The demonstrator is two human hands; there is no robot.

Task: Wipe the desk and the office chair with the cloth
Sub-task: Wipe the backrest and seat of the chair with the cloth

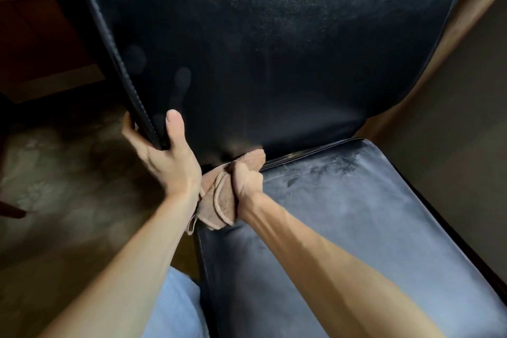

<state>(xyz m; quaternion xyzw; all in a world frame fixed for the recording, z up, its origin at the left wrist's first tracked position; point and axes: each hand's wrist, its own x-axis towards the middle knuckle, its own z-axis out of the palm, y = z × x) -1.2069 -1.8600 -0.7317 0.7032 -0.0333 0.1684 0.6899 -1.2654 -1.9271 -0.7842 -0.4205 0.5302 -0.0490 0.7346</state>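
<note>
The chair is being wiped at the crease where its backrest meets the seat, at the seat's rear left corner. The cloth is bunched in the right hand, whose fingers are curled tightly round it, and is pressed into that crease. The backrest's left edge is clamped by the left hand, thumb in front and fingers wrapped behind. The step would be done best with the backrest braced and the cloth drawn along the crease toward the seat's rear right corner (a fresh fold would help). Pale smears are seen across the seat and faint fingermarks low on the backrest, so more passes seem needed. A dim patterned floor lies beyond the seat's left edge, a plain wall beyond its right.
</note>
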